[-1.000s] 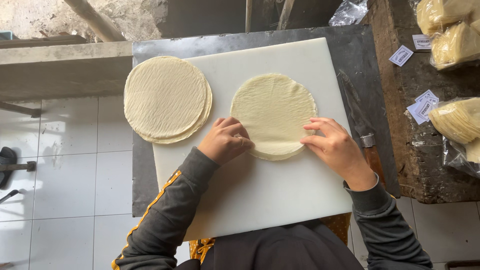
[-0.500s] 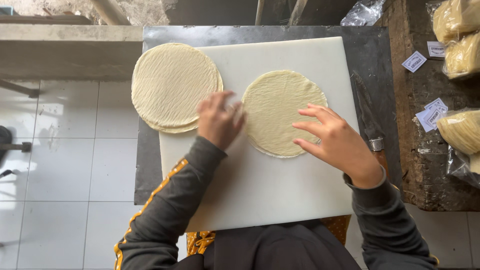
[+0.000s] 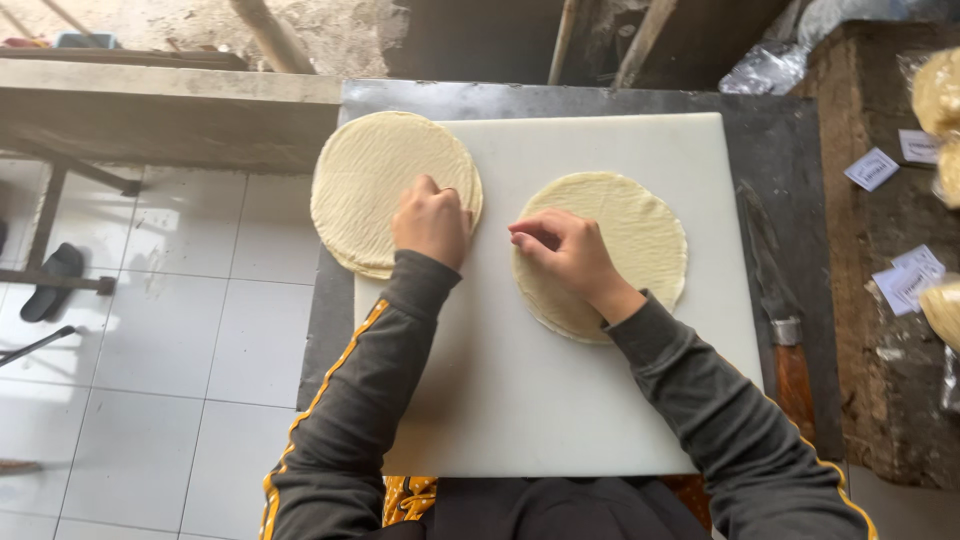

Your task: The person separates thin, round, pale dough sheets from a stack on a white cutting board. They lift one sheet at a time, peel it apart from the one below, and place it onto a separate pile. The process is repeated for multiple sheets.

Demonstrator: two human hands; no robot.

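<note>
While our left hand [image 3: 432, 222] rests curled on the stack [image 3: 375, 185], our right hand [image 3: 560, 250], fingers bent, grasping nothing, touches the single round's [image 3: 630, 230] left edge.

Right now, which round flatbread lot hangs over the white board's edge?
The left stack under the left hand; the right flatbread lies wholly on the board.

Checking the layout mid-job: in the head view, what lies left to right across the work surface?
Stack of flatbreads → left hand → right hand → single flatbread → knife → paper labels.
</note>
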